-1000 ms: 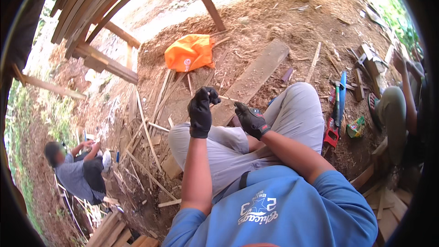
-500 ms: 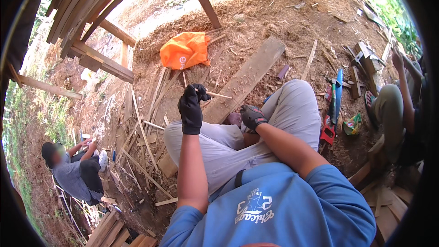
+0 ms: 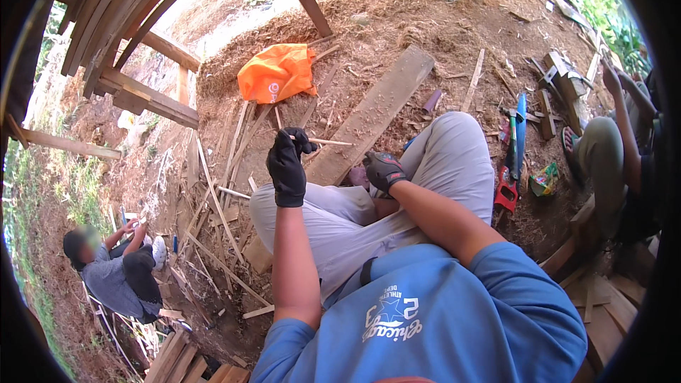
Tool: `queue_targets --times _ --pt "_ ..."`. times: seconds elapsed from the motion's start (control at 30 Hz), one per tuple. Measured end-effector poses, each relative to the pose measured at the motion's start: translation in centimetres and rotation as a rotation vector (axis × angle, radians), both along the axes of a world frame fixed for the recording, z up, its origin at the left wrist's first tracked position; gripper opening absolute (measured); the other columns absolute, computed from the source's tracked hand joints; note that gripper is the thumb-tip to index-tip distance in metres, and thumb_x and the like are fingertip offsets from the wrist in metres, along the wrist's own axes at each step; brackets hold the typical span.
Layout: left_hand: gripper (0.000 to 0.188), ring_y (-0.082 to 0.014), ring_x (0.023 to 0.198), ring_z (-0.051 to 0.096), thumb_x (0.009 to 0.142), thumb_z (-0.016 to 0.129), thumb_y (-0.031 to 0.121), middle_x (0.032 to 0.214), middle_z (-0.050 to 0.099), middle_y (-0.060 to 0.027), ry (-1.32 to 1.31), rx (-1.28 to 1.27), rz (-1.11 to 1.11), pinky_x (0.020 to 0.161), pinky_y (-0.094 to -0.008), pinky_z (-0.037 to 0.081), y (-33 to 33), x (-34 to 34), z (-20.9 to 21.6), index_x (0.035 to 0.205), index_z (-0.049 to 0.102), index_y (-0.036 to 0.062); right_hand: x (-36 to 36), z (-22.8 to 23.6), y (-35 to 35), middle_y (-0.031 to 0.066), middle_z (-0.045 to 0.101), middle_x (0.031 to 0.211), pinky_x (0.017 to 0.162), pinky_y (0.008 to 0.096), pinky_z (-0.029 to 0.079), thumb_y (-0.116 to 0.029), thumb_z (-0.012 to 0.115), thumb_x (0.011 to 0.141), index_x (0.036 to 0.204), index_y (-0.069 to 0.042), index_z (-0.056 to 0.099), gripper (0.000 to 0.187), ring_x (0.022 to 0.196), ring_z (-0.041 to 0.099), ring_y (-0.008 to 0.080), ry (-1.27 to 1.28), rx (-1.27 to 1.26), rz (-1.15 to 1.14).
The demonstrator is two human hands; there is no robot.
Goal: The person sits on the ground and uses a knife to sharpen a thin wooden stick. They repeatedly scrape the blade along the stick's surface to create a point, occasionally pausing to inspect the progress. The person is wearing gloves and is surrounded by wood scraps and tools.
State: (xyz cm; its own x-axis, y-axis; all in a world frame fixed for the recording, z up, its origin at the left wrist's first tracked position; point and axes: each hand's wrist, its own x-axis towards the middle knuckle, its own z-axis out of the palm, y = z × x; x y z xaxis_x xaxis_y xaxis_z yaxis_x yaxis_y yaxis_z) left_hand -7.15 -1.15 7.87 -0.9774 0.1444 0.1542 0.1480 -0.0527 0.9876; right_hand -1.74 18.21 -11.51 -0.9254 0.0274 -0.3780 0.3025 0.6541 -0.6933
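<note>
My left hand [image 3: 286, 171], in a black glove, is raised above my left knee. Its fingers pinch a thin, pale wooden stick [image 3: 333, 142], whose free end points right over the wide plank [image 3: 383, 105]. Lower and to the right, my right hand [image 3: 384, 172] wears a dark fingerless-style glove and lies by my right shin, near the plank's near end. The fingers of that hand are curled, and whatever they may hold is hidden. A gap separates the right hand from the stick.
An orange bag [image 3: 277, 74] lies beyond my left hand. Right of my knee are a red-handled saw [image 3: 506, 195] and a green packet [image 3: 545, 179]. People sit at the left [image 3: 117, 273] and right [image 3: 603, 152]. Stacked boards [image 3: 120, 10] stand upper left; wood strips and shavings cover the ground.
My right hand has shifted slightly left and up, away from my thigh. The stick in my left hand now lies closer to level. The whole view has moved a little.
</note>
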Motion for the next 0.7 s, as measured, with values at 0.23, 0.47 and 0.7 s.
queue_targets --times 0.23,0.47,0.7 --pt "0.052 -0.0149 0.071 0.058 0.115 0.038 0.048 0.088 0.058 -0.0049 0.022 -0.008 -0.024 0.078 -0.0387 0.061 -0.6 -0.5 -0.3 0.098 0.06 0.0035 0.4 0.3 -0.8 0.0214 0.073 0.119 0.094 0.051 0.055 -0.03 0.051 0.098 0.124 -0.009 0.07 0.039 0.111 0.071 0.0398 0.148 -0.185 -0.048" --pt "0.055 -0.0154 0.071 0.055 0.116 0.034 0.05 0.083 0.053 -0.0032 -0.011 -0.013 0.045 0.077 -0.0384 0.059 -0.3 0.3 -0.5 0.096 0.058 0.005 0.7 1.9 -0.4 0.0231 0.073 0.118 0.093 0.0519 0.055 -0.027 0.05 0.096 0.122 -0.008 0.07 0.038 0.111 0.07 0.0422 0.032 -0.011 -0.009" --pt "0.055 -0.0156 0.068 0.052 0.115 0.034 0.052 0.079 0.048 -0.0017 0.066 -0.039 0.015 0.073 -0.037 0.056 -0.1 -0.2 -0.7 0.09 0.055 0.0069 0.4 1.9 -0.3 0.0242 0.073 0.116 0.089 0.0525 0.055 -0.032 0.052 0.101 0.123 -0.01 0.07 0.037 0.107 0.071 0.0429 0.044 -0.014 -0.007"
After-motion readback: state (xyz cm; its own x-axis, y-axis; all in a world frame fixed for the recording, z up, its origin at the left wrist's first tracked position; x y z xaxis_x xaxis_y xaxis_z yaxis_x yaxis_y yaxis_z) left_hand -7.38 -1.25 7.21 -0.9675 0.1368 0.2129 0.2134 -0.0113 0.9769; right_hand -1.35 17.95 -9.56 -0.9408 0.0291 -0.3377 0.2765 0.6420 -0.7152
